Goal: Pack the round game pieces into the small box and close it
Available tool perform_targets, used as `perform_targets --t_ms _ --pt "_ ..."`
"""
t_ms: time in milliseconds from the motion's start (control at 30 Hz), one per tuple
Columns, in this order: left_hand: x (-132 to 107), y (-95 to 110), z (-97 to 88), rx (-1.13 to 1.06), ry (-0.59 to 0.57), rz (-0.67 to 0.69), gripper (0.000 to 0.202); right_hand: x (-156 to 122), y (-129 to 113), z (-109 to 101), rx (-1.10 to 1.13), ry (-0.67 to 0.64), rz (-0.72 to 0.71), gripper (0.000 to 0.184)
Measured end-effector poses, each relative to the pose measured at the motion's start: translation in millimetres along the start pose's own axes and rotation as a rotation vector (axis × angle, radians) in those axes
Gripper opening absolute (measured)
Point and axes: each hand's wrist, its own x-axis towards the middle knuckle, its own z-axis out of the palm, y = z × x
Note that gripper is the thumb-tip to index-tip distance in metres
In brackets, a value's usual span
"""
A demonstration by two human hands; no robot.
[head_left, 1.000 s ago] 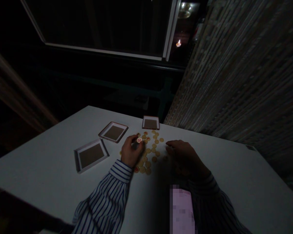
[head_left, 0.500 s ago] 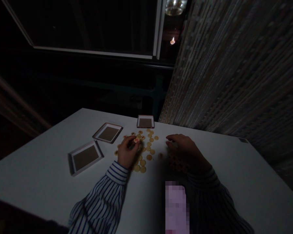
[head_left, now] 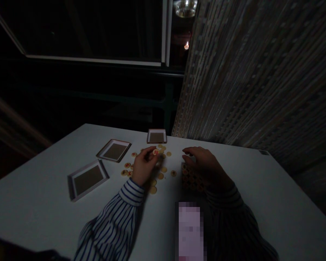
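Note:
My left hand [head_left: 143,165] pinches a round Chinese chess piece [head_left: 155,152] between thumb and fingers, its red-marked face toward me. Beneath and around that hand lie scattered chess pieces [head_left: 164,169], some blank side up, others showing red or dark characters. My right hand [head_left: 203,163] hovers to the right, thumb and index finger apart with nothing visible between them. Below its palm, partly covered and in shadow, several chess pieces [head_left: 191,180] are packed in rows. One single piece [head_left: 173,173] lies just left of these rows.
Three shallow box parts stand on the white table [head_left: 43,188]: a pale tray [head_left: 70,186] at left, a brown-edged one [head_left: 129,146] behind it, and a smaller one [head_left: 157,142] at the far edge. A pixelated pinkish rectangle [head_left: 190,232] lies near me. A string curtain [head_left: 233,72] hangs at right.
My left hand has moved right with the chess piece, toward my right hand. The view has turned slightly right, and more of the packed rows shows below my right hand.

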Motion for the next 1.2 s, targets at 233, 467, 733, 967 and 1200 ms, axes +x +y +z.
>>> perform_targets --t_ms 233,467,733,967,1200 --pt "8 10 16.8 -0.151 -0.125 -0.075 0.034 -4 2 -6 0.038 0.060 0.006 0.026" --pt "18 26 33.3 -0.278 -0.182 -0.108 0.029 -7 4 -10 0.047 0.078 0.016 0.027" --pt "20 33 45.0 -0.309 -0.279 -0.159 0.028 -8 10 -9 0.052 0.124 0.013 0.024" --pt "18 29 48.1 -0.296 -0.340 -0.178 0.026 -7 11 -8 0.046 0.137 0.008 0.021" --pt "17 33 48.9 -0.298 -0.373 -0.205 0.026 -8 11 1 0.057 0.182 -0.018 0.020"
